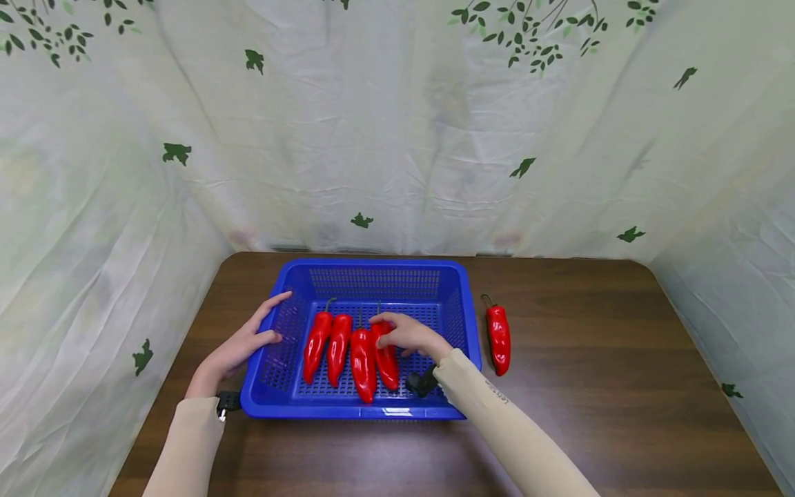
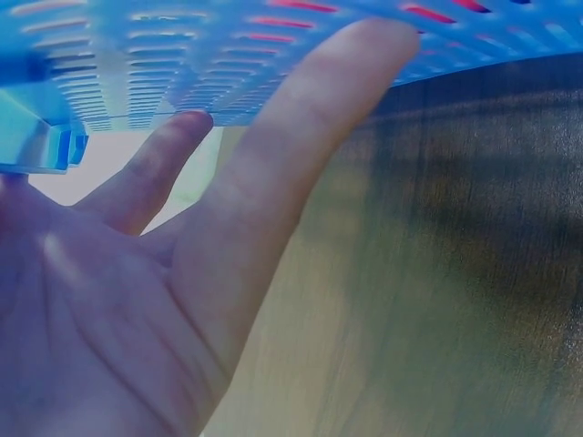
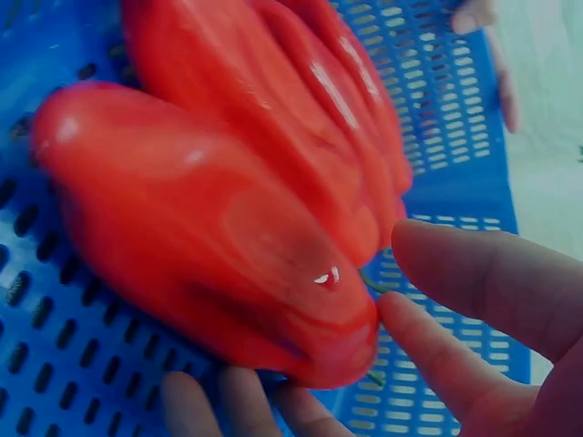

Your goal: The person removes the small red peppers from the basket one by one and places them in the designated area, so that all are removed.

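Several red peppers [image 1: 363, 366] with green stems lie side by side in a blue plastic basket [image 1: 397, 411]. My right hand [image 1: 410, 334] is over the rightmost pepper [image 3: 209, 228] inside it. In the right wrist view the thumb and fingers spread loosely around that pepper's stem end. One fingertip touches it there, and the other fingers lie along its side. My left hand [image 1: 239, 345] rests at the basket's left side. Its straight thumb [image 2: 301, 137] lies against the slotted wall in the left wrist view.
One more red pepper [image 1: 499, 338] lies on the brown wooden table [image 1: 596, 400], right of the basket. A pale curtain [image 1: 397, 138] with green leaf patterns hangs behind and along both sides. A black wrist device [image 1: 422, 382] sits beside the right wrist, above the basket floor.
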Demonstrator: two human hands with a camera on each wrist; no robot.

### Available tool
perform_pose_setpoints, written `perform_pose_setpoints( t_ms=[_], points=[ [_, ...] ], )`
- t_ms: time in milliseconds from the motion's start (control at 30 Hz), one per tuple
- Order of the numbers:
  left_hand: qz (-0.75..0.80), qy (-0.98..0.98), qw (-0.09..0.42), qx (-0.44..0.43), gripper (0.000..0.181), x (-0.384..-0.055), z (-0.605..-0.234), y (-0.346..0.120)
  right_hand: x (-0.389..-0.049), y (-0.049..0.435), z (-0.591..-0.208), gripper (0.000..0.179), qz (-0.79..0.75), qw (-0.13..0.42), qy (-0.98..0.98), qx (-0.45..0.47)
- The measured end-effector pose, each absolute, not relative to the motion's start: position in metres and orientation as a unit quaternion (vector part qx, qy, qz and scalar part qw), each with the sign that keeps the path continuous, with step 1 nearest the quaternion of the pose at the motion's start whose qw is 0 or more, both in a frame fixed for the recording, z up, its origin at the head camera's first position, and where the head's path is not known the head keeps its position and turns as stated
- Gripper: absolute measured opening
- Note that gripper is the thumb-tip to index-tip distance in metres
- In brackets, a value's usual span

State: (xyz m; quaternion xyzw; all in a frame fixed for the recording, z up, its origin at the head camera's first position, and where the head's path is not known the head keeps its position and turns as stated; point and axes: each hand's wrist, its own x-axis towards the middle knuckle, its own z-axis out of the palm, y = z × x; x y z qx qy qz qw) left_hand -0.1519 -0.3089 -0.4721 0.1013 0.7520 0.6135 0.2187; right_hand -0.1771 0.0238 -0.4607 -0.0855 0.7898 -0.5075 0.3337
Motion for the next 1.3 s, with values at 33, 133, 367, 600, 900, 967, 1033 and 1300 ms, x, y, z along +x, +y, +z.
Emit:
perform_pose_setpoints(
  t_ms=[33, 133, 367, 600, 900, 967, 1033, 1300],
  points=[
    [0.614, 0.752, 0.219, 0.102, 0.07, -0.1519, -0.4721, -0.3089, -0.1768, 0.0235, -0.4611, 0.053, -0.508, 0.332, 0.79, -0.088],
    [0.612, 0.753, 0.218, 0.102, 0.07, -0.152, -0.4721, -0.3088, -0.1763, 0.0227, -0.4622, 0.055, -0.513, 0.326, 0.788, -0.096],
    [0.608, 0.758, 0.213, 0.101, 0.07, -0.1517, -0.472, -0.3079, -0.1766, 0.0219, -0.4617, 0.055, -0.519, 0.292, 0.795, -0.119],
    [0.61, 0.757, 0.211, 0.098, 0.07, -0.1516, -0.4722, -0.3077, -0.1787, 0.0214, -0.4612, 0.052, -0.555, 0.27, 0.777, -0.127],
    [0.61, 0.758, 0.207, 0.102, 0.069, -0.1511, -0.4732, -0.3083, -0.1793, 0.0222, -0.4603, 0.046, -0.596, 0.267, 0.747, -0.122],
    [0.61, 0.758, 0.207, 0.102, 0.069, -0.1511, -0.4732, -0.3084, -0.1797, 0.0221, -0.46, 0.046, -0.605, 0.267, 0.741, -0.12],
    [0.61, 0.758, 0.207, 0.102, 0.069, -0.1511, -0.4732, -0.3084, -0.1801, 0.022, -0.4604, 0.046, -0.611, 0.266, 0.736, -0.119],
    [0.611, 0.757, 0.208, 0.103, 0.069, -0.1509, -0.4737, -0.3085, -0.1803, 0.0232, -0.4588, 0.044, -0.643, 0.27, 0.708, -0.112]
  ],
)
